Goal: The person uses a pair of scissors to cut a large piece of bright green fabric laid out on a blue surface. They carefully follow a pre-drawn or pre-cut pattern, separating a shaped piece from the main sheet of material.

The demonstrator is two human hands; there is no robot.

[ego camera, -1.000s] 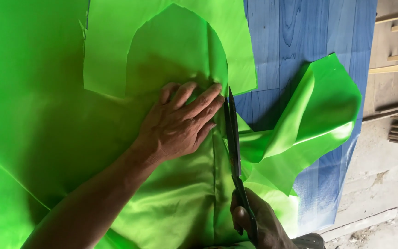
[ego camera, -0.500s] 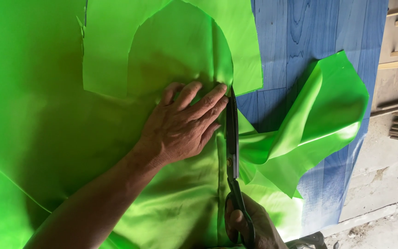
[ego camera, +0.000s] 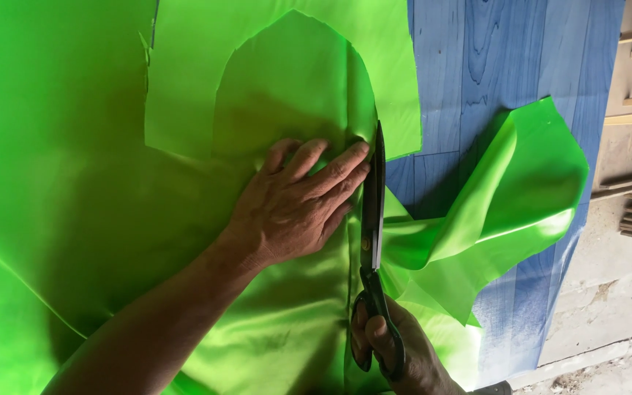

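1. Head view: the left hand (ego camera: 294, 205) lies flat, fingers spread, pressing down the green cloth (ego camera: 74, 183) on the blue worktop (ego camera: 491, 73).
2. The right hand (ego camera: 396, 355) is closed around the handles of the black scissors (ego camera: 371, 219).
3. The scissors' long blades point straight away from the right hand and touch the left fingertips.
4. The loose cut strip (ego camera: 506, 205) lies just past the blades, away from the left hand.

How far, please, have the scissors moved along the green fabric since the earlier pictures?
Yes: the scissors advanced slightly up the fabric, toward the curved pattern piece.
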